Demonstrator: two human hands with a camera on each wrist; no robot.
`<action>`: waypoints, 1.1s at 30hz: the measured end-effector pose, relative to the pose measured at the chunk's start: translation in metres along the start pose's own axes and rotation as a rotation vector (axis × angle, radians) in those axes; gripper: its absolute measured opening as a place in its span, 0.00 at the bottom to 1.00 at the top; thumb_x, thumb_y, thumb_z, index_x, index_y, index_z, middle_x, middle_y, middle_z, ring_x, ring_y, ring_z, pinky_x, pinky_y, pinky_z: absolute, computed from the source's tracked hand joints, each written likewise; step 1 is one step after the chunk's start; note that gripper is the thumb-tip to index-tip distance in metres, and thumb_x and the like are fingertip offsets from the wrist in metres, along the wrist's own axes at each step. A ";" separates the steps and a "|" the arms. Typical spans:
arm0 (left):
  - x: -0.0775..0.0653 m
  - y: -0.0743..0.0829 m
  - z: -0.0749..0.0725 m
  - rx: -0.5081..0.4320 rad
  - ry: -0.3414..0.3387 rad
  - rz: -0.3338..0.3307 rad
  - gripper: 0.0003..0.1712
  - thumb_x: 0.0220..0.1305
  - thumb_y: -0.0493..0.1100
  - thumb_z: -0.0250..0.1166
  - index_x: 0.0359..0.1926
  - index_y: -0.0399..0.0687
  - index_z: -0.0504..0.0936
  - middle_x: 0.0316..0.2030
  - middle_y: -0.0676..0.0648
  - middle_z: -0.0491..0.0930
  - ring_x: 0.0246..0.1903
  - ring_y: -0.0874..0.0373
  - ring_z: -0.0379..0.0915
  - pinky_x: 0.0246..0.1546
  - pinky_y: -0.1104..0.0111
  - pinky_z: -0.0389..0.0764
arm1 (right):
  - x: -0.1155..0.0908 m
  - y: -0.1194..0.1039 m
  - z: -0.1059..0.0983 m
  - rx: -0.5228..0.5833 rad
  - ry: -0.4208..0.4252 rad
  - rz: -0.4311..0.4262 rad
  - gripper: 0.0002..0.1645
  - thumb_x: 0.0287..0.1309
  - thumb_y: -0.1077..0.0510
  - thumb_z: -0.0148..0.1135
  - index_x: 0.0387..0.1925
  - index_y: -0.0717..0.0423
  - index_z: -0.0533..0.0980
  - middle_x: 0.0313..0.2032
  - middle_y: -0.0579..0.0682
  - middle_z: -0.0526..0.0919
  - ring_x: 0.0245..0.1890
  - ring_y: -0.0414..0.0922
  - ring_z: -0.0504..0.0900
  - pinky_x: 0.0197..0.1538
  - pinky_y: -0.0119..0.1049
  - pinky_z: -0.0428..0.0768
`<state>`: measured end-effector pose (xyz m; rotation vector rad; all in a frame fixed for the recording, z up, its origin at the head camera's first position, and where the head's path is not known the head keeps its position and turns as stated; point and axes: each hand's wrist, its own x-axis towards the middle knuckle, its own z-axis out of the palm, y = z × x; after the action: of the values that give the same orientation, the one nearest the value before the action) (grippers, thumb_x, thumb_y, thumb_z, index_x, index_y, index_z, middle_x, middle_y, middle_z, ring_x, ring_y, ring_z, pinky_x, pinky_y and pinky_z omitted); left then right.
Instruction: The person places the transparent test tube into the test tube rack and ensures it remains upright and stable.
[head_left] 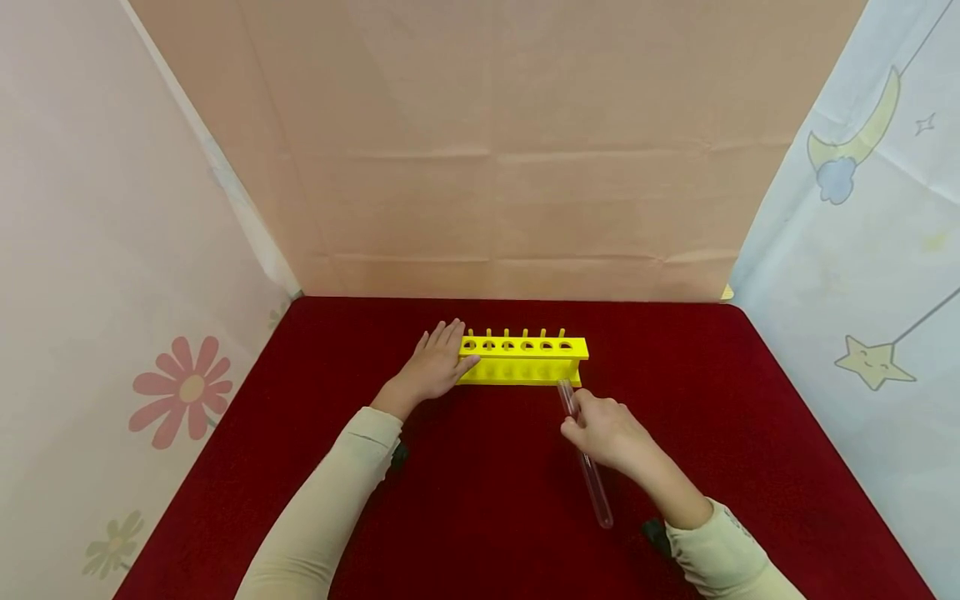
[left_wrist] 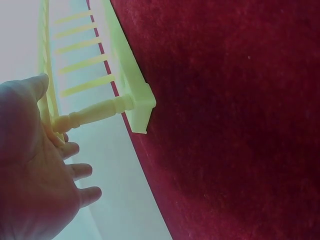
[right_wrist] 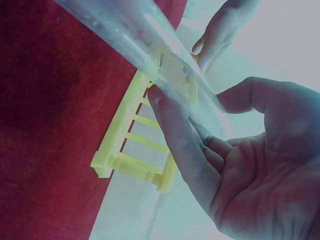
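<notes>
A yellow test tube rack (head_left: 522, 371) stands on the red cloth, with a row of round holes in its top plate and upright pegs behind. My left hand (head_left: 437, 364) holds its left end, thumb at the front edge; in the left wrist view the other fingers of that hand (left_wrist: 40, 175) stretch past the rack's end. My right hand (head_left: 609, 429) pinches a clear test tube (head_left: 595, 487) between thumb and fingers, before the rack's right end. The tube slants, its rounded end toward me. In the right wrist view the tube (right_wrist: 135, 30) crosses in front of the rack (right_wrist: 117, 120).
Dark red cloth (head_left: 480, 500) covers the table. A plain tan sheet (head_left: 487, 167) hangs behind it. Pale printed sheets flank both sides, one with flowers (head_left: 190, 389), the other with a moon (head_left: 862, 137) and a star (head_left: 873, 362).
</notes>
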<state>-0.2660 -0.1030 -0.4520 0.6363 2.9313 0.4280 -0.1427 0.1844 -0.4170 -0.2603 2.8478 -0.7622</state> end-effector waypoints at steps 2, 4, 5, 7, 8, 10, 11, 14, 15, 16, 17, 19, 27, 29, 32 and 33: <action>0.000 0.000 0.000 0.000 0.002 0.002 0.46 0.78 0.66 0.40 0.81 0.40 0.42 0.81 0.42 0.42 0.79 0.41 0.37 0.77 0.46 0.41 | -0.001 -0.001 -0.002 0.006 0.009 -0.005 0.09 0.66 0.55 0.58 0.38 0.57 0.72 0.19 0.46 0.72 0.14 0.40 0.64 0.19 0.33 0.65; 0.000 0.000 0.000 -0.001 0.005 0.002 0.46 0.78 0.66 0.40 0.81 0.40 0.42 0.81 0.41 0.42 0.79 0.41 0.37 0.77 0.46 0.41 | -0.001 -0.002 -0.003 0.008 0.016 -0.009 0.10 0.66 0.55 0.58 0.40 0.58 0.73 0.19 0.46 0.72 0.14 0.40 0.65 0.19 0.33 0.66; 0.000 0.000 0.000 -0.003 0.007 0.002 0.46 0.79 0.66 0.41 0.81 0.39 0.42 0.81 0.41 0.43 0.79 0.41 0.37 0.77 0.45 0.41 | -0.001 -0.003 -0.004 0.007 0.020 -0.010 0.10 0.66 0.55 0.59 0.41 0.59 0.73 0.19 0.46 0.73 0.14 0.40 0.65 0.19 0.33 0.66; 0.000 0.000 0.001 -0.004 0.005 0.000 0.46 0.79 0.66 0.40 0.81 0.40 0.42 0.81 0.41 0.42 0.79 0.42 0.36 0.77 0.46 0.41 | -0.001 -0.004 -0.005 0.007 0.025 -0.011 0.11 0.66 0.55 0.59 0.42 0.59 0.73 0.20 0.46 0.73 0.14 0.40 0.66 0.19 0.33 0.67; 0.000 0.000 0.001 -0.004 0.004 -0.001 0.46 0.79 0.66 0.40 0.81 0.40 0.42 0.81 0.41 0.42 0.79 0.42 0.36 0.77 0.46 0.41 | -0.001 -0.005 -0.005 0.005 0.028 -0.013 0.11 0.66 0.55 0.59 0.42 0.59 0.73 0.20 0.46 0.73 0.15 0.40 0.66 0.19 0.33 0.67; 0.000 0.000 0.001 -0.008 0.003 -0.002 0.46 0.79 0.66 0.40 0.81 0.40 0.42 0.81 0.42 0.42 0.79 0.42 0.36 0.77 0.46 0.41 | -0.001 -0.006 -0.006 0.007 0.033 -0.016 0.10 0.66 0.55 0.59 0.41 0.58 0.73 0.20 0.46 0.73 0.15 0.40 0.67 0.19 0.33 0.67; 0.000 0.000 0.001 -0.011 0.001 -0.003 0.46 0.79 0.66 0.40 0.81 0.40 0.41 0.81 0.42 0.42 0.80 0.42 0.35 0.78 0.46 0.41 | -0.001 -0.007 -0.007 0.007 0.036 -0.018 0.10 0.66 0.55 0.59 0.41 0.58 0.72 0.20 0.46 0.73 0.15 0.40 0.67 0.19 0.33 0.67; -0.001 0.001 0.000 -0.019 -0.002 -0.005 0.46 0.79 0.66 0.40 0.81 0.40 0.41 0.81 0.42 0.42 0.80 0.42 0.35 0.78 0.46 0.40 | -0.001 -0.009 -0.009 0.014 0.042 -0.022 0.09 0.66 0.55 0.59 0.39 0.57 0.72 0.19 0.46 0.72 0.14 0.40 0.66 0.18 0.32 0.66; -0.001 0.001 0.000 -0.023 -0.003 -0.006 0.46 0.79 0.66 0.40 0.81 0.40 0.42 0.81 0.42 0.42 0.80 0.42 0.35 0.78 0.46 0.40 | -0.001 -0.010 -0.009 0.017 0.044 -0.023 0.09 0.66 0.55 0.59 0.39 0.57 0.72 0.19 0.46 0.72 0.14 0.39 0.66 0.18 0.32 0.66; -0.001 0.001 0.000 -0.023 -0.003 -0.006 0.46 0.79 0.66 0.40 0.81 0.40 0.42 0.81 0.42 0.42 0.80 0.42 0.35 0.78 0.46 0.40 | -0.001 -0.010 -0.010 0.019 0.045 -0.023 0.08 0.66 0.55 0.59 0.39 0.57 0.72 0.19 0.46 0.72 0.15 0.39 0.65 0.18 0.32 0.66; -0.001 0.001 0.000 -0.023 -0.004 -0.007 0.46 0.79 0.66 0.40 0.81 0.40 0.42 0.81 0.42 0.42 0.80 0.42 0.35 0.78 0.46 0.40 | -0.001 -0.011 -0.010 0.022 0.046 -0.023 0.08 0.66 0.56 0.59 0.39 0.57 0.72 0.19 0.46 0.72 0.15 0.39 0.65 0.18 0.32 0.65; -0.001 0.001 0.000 -0.022 -0.002 -0.005 0.46 0.79 0.66 0.41 0.81 0.39 0.42 0.81 0.42 0.42 0.80 0.42 0.35 0.78 0.47 0.41 | -0.001 -0.012 -0.010 0.027 0.046 -0.023 0.08 0.66 0.56 0.59 0.39 0.57 0.72 0.19 0.46 0.72 0.15 0.39 0.65 0.18 0.31 0.65; 0.000 0.000 0.000 -0.008 0.017 0.026 0.45 0.79 0.64 0.42 0.80 0.36 0.44 0.80 0.38 0.45 0.79 0.42 0.36 0.79 0.53 0.41 | 0.002 -0.015 -0.012 0.035 0.053 -0.028 0.07 0.66 0.55 0.59 0.39 0.55 0.73 0.19 0.45 0.72 0.15 0.39 0.64 0.19 0.31 0.65; 0.000 0.000 0.000 -0.005 0.017 0.030 0.46 0.79 0.64 0.42 0.80 0.36 0.43 0.80 0.38 0.45 0.80 0.43 0.36 0.79 0.54 0.41 | 0.003 -0.015 -0.012 0.033 0.059 -0.033 0.08 0.66 0.55 0.60 0.39 0.56 0.73 0.19 0.45 0.72 0.15 0.39 0.65 0.19 0.31 0.66; 0.000 0.000 0.000 0.005 0.019 0.038 0.46 0.79 0.63 0.42 0.80 0.35 0.43 0.80 0.37 0.45 0.79 0.42 0.37 0.79 0.55 0.41 | 0.004 -0.016 -0.013 0.031 0.063 -0.040 0.07 0.65 0.56 0.60 0.39 0.55 0.73 0.19 0.45 0.73 0.15 0.39 0.65 0.19 0.31 0.66; 0.001 -0.001 0.001 0.006 0.022 0.040 0.46 0.79 0.63 0.42 0.80 0.35 0.44 0.80 0.37 0.45 0.79 0.42 0.38 0.79 0.55 0.41 | 0.004 -0.016 -0.013 0.031 0.064 -0.042 0.07 0.65 0.56 0.60 0.39 0.55 0.73 0.20 0.45 0.73 0.15 0.39 0.65 0.19 0.32 0.66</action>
<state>-0.2666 -0.1032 -0.4527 0.6965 2.9459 0.4323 -0.1479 0.1760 -0.3984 -0.2975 2.8962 -0.8368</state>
